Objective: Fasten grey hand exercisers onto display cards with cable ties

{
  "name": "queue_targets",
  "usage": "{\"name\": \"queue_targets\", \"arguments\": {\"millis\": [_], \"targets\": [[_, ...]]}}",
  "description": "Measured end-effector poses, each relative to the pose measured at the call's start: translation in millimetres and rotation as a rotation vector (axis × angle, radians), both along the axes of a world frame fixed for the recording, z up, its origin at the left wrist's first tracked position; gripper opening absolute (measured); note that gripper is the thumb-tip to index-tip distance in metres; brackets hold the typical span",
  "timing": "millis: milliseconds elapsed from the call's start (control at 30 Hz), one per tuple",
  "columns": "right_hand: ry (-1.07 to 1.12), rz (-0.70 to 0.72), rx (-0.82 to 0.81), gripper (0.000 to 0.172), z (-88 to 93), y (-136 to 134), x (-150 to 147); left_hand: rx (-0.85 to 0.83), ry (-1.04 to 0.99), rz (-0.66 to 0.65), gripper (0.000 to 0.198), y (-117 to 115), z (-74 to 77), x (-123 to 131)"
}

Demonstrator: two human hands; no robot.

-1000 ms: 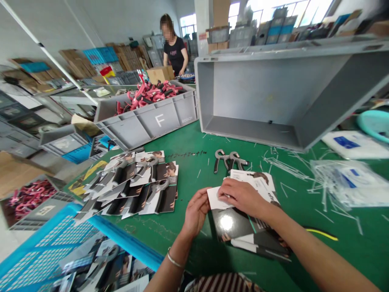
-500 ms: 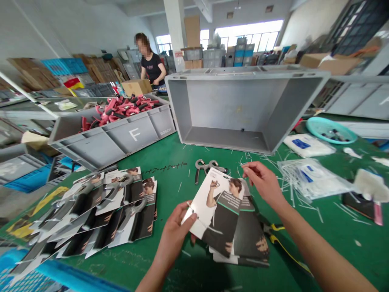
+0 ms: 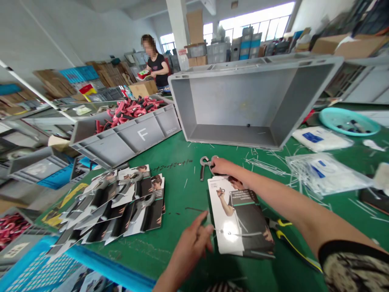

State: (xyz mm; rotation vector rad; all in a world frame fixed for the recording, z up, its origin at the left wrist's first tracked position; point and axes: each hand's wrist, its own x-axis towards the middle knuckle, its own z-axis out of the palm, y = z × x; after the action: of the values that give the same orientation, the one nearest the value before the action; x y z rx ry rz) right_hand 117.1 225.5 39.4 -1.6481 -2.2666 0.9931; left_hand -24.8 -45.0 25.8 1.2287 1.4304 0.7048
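Note:
My right hand (image 3: 223,167) reaches forward, its fingers closed on the right-hand one of two grey and black hand grip strengtheners; the fingers partly cover it. Beside it lies the other hand grip strengthener (image 3: 203,170). Closer to me is a stack of printed backing cards (image 3: 243,219), a white tie strip running through the top card. My left hand (image 3: 194,243) hovers at the stack's left edge, fingers apart and holding nothing. To the left are overlapping piles of cards with grip strengtheners mounted on them (image 3: 146,211).
Yellow-and-black-handled pliers (image 3: 285,239) lie right of the stack. A grey crate (image 3: 231,101) stands on its side behind; another crate (image 3: 121,142) holds red grips. Bags of white strips (image 3: 328,172) and a turquoise dish (image 3: 334,115) are at right. A person (image 3: 156,67) stands beyond.
My left hand has let go of the top card, which now lies squarer on the stack. My right hand has moved forward and left onto a grip strengthener. The person behind now holds something red and green.

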Motion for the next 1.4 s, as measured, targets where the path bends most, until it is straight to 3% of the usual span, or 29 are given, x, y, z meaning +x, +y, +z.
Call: {"name": "queue_targets", "arguments": {"millis": [133, 233, 300, 400, 500, 600, 667, 767, 833, 1000, 1233, 1400], "targets": [[0.251, -0.083, 0.012, 0.037, 42.2, -11, 54, 0.167, -0.038, 0.165, 0.054, 26, 14.7, -27], [0.508, -0.069, -0.007, 0.045, 68.4, -58, 86, 0.427, -0.019, 0.158, 0.050, 51, 28.9, -26], [0.944, -0.091, -0.196, 0.045, 71.6, -102, 95, 0.592, -0.016, 0.101, 0.063, 66, 34.7, -17], [1.193, -0.130, -0.487, 0.043, 58.0, -161, 97, 0.658, -0.027, -0.018, 0.062, 77, 33.0, -1], [1.169, -0.125, -0.632, 0.046, 40.3, -191, 100, 0.666, 0.037, -0.077, 0.037, 76, 21.8, 6], [0.950, -0.097, -0.608, 0.048, 31.5, -197, 114, 0.702, 0.141, -0.117, 0.030, 68, 11.6, 8], [0.686, -0.077, -0.395, 0.042, 30.0, -196, 127, 0.726, 0.198, -0.180, 0.029, 62, 9.9, 9], [0.271, -0.105, 0.058, 0.028, 29.9, -201, 144, 0.720, 0.243, -0.307, 0.024, 60, 15.2, 10], [0.157, -0.082, 0.218, 0.026, 30.3, -210, 148, 0.716, 0.255, -0.306, 0.020, 65, 20.9, 12], [0.244, 0.176, 0.291, 0.016, 26.3, -228, 127, 0.761, 0.358, -0.261, 0.027, 86, 29.4, 30], [0.460, 0.017, 0.311, 0.012, 12.1, -205, 103, 0.704, 0.260, -0.275, 0.013, 85, 31.1, 45], [0.548, -0.068, 0.274, 0.020, 9.5, -196, 102, 0.643, 0.182, -0.196, 0.010, 81, 25.5, 47]]}}
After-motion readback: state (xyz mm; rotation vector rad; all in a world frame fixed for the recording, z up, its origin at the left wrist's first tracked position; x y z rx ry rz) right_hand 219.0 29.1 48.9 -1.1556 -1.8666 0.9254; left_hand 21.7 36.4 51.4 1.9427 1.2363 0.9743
